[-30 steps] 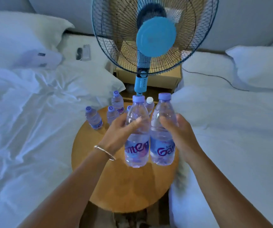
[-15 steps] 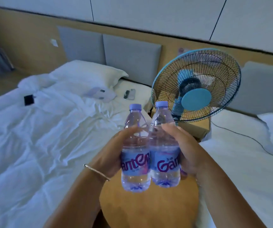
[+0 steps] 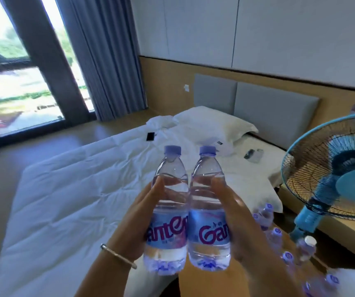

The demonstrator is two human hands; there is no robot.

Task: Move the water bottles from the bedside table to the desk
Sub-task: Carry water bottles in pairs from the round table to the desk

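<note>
I count two water bottles (image 3: 170, 211) held up, roughly six more bottles (image 3: 276, 237) on the surface, blurred, one fan (image 3: 341, 181), one pillow (image 3: 213, 125), two hands (image 3: 138, 219).

You are standing in a bedroom that looks like a hotel or guest room: a bed (image 3: 82, 189) with a white quilted duvet and a white pillow (image 3: 213, 123) sits against grey padded headboard panels (image 3: 255, 101) set into a wood-clad wall. To your left a tall glazed door (image 3: 18, 82) with a dark frame looks out on greenery, with grey curtains (image 3: 108, 56) drawn back beside it. On your right a blue pedestal fan (image 3: 339, 179) stands by a round wooden bedside table (image 3: 226, 284) crowded with small water bottles (image 3: 277, 234).
</note>
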